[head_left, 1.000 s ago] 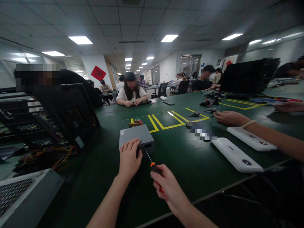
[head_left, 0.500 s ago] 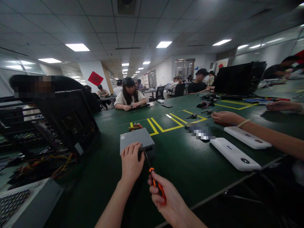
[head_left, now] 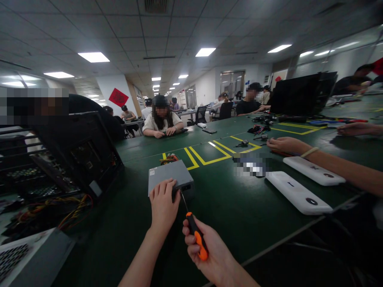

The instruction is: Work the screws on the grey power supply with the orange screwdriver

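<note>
A grey computer power supply [head_left: 170,172] lies on the green table, its cable bundle [head_left: 169,158] at the far side. Over its near edge my left hand [head_left: 164,203] is closed, fingers across the top, steadying it. My right hand [head_left: 206,243] grips an orange and black screwdriver [head_left: 198,238] by the handle. The thin shaft points up and away to the near face of the power supply, beside my left fingers. Whether the tip sits in a screw is too small to tell.
At left stands an open black computer case [head_left: 86,155] with loose cables, and a grey metal box [head_left: 32,255] with a perforated panel. Two white oblong devices [head_left: 299,193] lie right, near a co-worker's hand [head_left: 283,147]. Yellow tape [head_left: 206,161] marks the table beyond.
The screwdriver handle has turned in my right hand, showing more of its orange side. My left hand stays on the power supply. The whole view has shifted slightly.
</note>
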`<action>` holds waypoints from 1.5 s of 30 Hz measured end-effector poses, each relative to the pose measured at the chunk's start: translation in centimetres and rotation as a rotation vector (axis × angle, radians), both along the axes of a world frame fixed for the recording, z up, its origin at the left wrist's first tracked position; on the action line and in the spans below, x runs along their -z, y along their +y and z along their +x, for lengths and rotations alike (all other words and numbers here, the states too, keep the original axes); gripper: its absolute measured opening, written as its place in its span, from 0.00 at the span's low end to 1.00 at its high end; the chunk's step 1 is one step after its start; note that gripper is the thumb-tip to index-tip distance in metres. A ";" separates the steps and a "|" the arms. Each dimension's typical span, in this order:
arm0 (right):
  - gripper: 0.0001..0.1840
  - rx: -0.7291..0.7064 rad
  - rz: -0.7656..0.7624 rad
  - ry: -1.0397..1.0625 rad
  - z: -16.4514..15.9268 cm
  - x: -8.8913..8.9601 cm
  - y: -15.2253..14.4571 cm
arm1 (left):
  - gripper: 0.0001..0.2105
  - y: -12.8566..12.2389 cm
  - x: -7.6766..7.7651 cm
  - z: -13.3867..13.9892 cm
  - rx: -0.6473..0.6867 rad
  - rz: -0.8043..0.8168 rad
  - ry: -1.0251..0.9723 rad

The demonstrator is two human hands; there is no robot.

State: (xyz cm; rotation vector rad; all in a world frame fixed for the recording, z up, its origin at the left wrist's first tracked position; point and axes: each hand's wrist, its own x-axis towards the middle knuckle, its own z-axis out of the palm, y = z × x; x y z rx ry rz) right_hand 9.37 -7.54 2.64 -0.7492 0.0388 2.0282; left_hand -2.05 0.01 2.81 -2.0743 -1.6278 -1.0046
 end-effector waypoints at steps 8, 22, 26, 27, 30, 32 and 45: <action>0.08 0.057 0.112 -0.141 0.5 0.8 -0.5 | 0.12 0.2 0.3 -0.2 -0.009 0.015 0.020; 0.09 0.153 0.215 -0.191 1.0 1.3 0.8 | 0.12 0.1 0.2 -0.1 0.008 0.011 0.008; 0.13 0.157 0.262 -0.253 0.8 1.4 0.5 | 0.12 0.1 0.2 -0.2 0.013 0.006 0.006; 0.14 0.157 0.282 -0.271 0.8 1.4 0.2 | 0.12 0.1 0.2 -0.2 0.014 0.004 0.007; 0.18 0.162 0.353 -0.315 0.8 1.1 -0.5 | 0.12 0.1 0.2 -0.2 0.015 0.005 0.009; 0.20 0.169 0.341 -0.310 1.0 1.1 -0.8 | 0.12 0.1 0.1 -0.1 0.014 0.007 0.009; 0.08 0.138 0.183 -0.215 1.0 1.1 0.6 | 0.13 0.0 0.1 -0.1 0.019 0.016 0.012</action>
